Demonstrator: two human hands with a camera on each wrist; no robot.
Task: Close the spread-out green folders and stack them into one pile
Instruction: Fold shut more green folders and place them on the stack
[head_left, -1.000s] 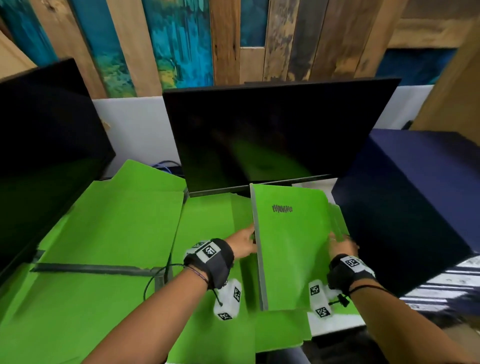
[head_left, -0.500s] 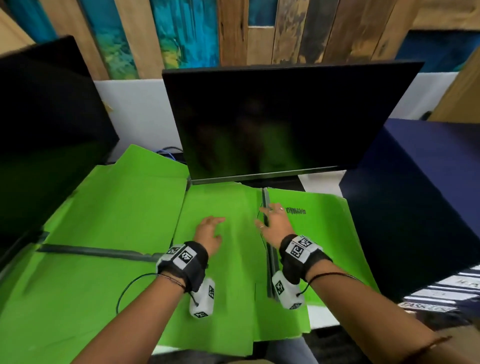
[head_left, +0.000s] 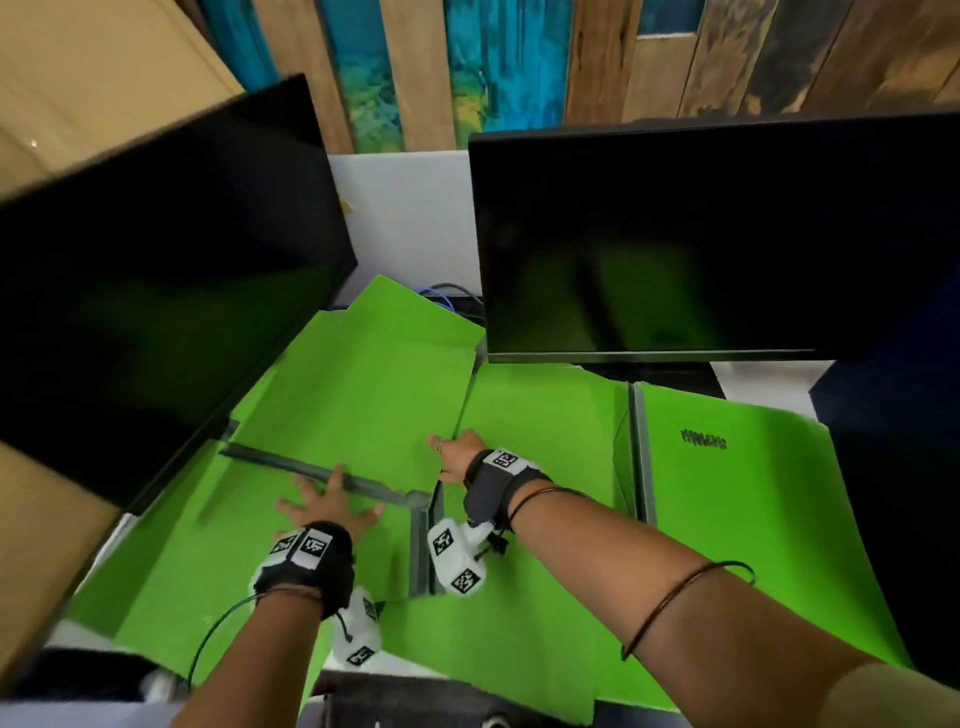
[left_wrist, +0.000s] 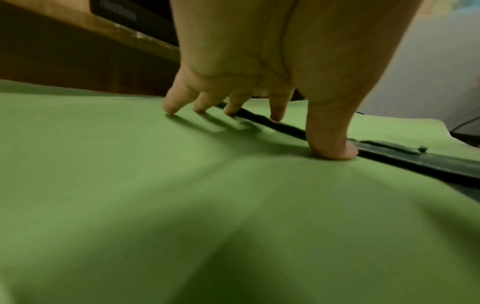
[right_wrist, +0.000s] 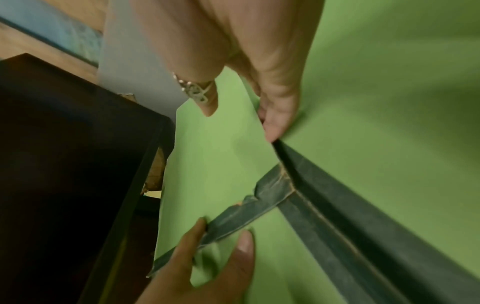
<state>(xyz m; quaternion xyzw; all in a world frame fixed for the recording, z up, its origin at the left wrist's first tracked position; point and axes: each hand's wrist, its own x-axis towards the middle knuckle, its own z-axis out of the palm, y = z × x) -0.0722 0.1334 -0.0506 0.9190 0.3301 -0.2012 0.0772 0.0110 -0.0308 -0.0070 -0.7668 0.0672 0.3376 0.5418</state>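
Open thin green card folders (head_left: 363, 395) with dark taped spines (head_left: 332, 480) lie overlapped on desk, 12 o'clock of wrists. Left hand (head_left: 324, 501) splayed flat, pressed beside spine. Right hand (head_left: 457, 454) pinched on cover's free edge at 1 o'clock. Judged light, floppy, crease-prone; best lifted at free edge.

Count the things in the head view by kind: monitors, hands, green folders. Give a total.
Monitors: 2
Hands, left hand and right hand: 2
Green folders, by visible spines: 3
Total: 7
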